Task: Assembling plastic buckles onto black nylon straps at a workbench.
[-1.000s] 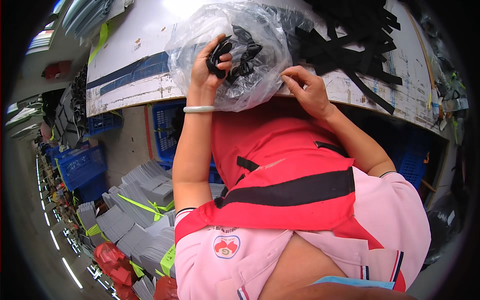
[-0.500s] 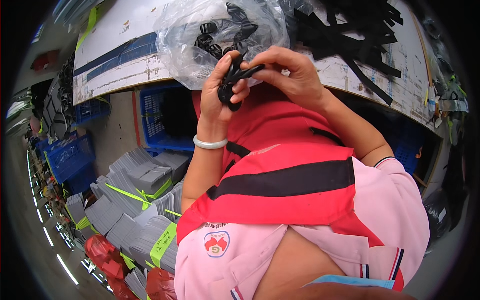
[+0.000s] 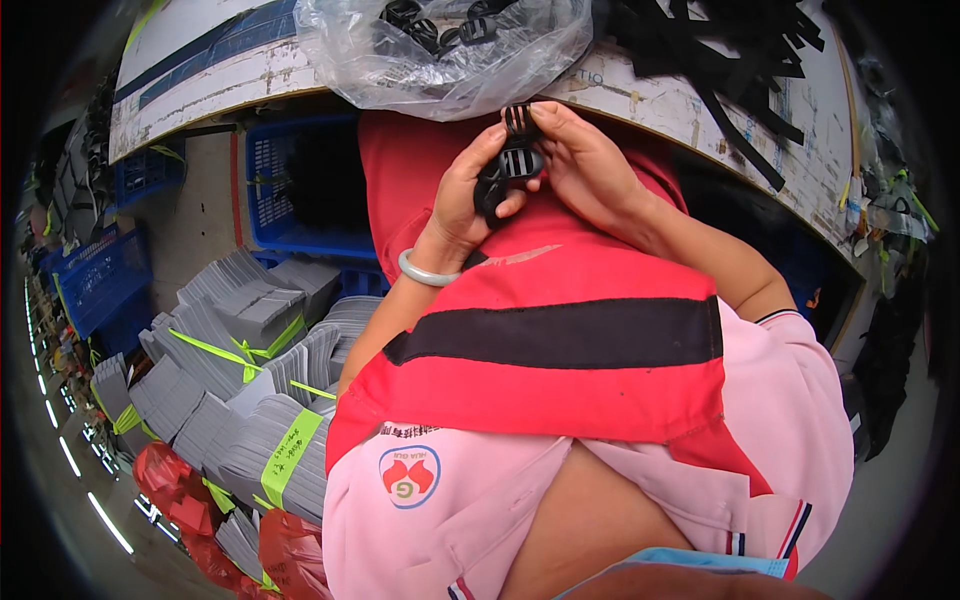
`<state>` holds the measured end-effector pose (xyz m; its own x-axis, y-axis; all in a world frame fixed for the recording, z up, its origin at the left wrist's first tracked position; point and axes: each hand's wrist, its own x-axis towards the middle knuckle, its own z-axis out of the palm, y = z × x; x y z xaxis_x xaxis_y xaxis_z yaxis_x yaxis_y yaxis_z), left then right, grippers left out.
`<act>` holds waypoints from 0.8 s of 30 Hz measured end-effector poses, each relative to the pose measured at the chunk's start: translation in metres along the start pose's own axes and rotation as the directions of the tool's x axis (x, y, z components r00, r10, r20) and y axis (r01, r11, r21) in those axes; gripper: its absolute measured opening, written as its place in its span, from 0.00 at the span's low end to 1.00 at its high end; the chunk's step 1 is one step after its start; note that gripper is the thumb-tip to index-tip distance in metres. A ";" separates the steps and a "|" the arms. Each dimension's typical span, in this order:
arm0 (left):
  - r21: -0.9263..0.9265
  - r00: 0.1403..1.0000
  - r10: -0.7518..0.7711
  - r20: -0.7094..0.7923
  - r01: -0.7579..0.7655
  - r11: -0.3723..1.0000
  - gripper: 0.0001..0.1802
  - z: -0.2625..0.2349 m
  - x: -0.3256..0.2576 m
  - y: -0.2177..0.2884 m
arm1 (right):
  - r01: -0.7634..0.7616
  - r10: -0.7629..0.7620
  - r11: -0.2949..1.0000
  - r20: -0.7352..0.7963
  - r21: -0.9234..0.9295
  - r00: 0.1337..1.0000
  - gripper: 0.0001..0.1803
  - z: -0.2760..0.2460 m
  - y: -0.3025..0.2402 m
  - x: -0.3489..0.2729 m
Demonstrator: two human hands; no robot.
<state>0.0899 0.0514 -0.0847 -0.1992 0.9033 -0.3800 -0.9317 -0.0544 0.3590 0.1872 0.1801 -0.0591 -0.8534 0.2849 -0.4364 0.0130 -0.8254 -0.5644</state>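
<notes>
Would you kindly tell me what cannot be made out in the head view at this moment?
In the head view:
Black buckles: the left hand covers part of them, so their count is unclear.
Clear plastic bag: the upper edge cuts off its far part.
Black straps: the upper edge cuts off the pile's far side.
Blue crate: darkness makes its contents unclear.

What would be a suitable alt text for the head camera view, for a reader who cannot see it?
The left hand and right hand hold black plastic buckles in front of a red apron. Beyond, a transparent bag with more black pieces and a pile of black straps lie on a worn white table.
</notes>
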 end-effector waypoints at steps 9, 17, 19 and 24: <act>-0.013 0.999 0.026 -0.033 -0.027 1.000 0.22 -0.008 -0.006 -0.010 | 0.026 -0.008 0.929 0.050 -0.369 0.999 0.10 0.017 0.012 -0.022; -0.258 0.994 -0.083 -0.075 0.061 0.964 0.18 -0.024 -0.007 -0.009 | 0.516 -0.198 0.489 0.487 -0.703 0.851 0.06 0.010 0.023 -0.021; -0.290 0.991 -0.107 -0.078 0.081 0.954 0.19 -0.030 -0.008 -0.009 | 0.426 -0.153 0.569 0.418 -0.704 0.896 0.06 0.014 0.017 -0.023; -0.377 0.986 -0.145 0.082 0.165 0.911 0.18 -0.035 -0.011 -0.002 | 0.273 -0.205 0.735 0.181 -0.621 0.962 0.09 0.020 -0.003 -0.020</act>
<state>0.0830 0.0268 -0.1112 -0.0367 0.9334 -0.3569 -0.9965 -0.0610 -0.0572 0.1938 0.1671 -0.0341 -0.9179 0.3551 -0.1771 0.0996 -0.2259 -0.9690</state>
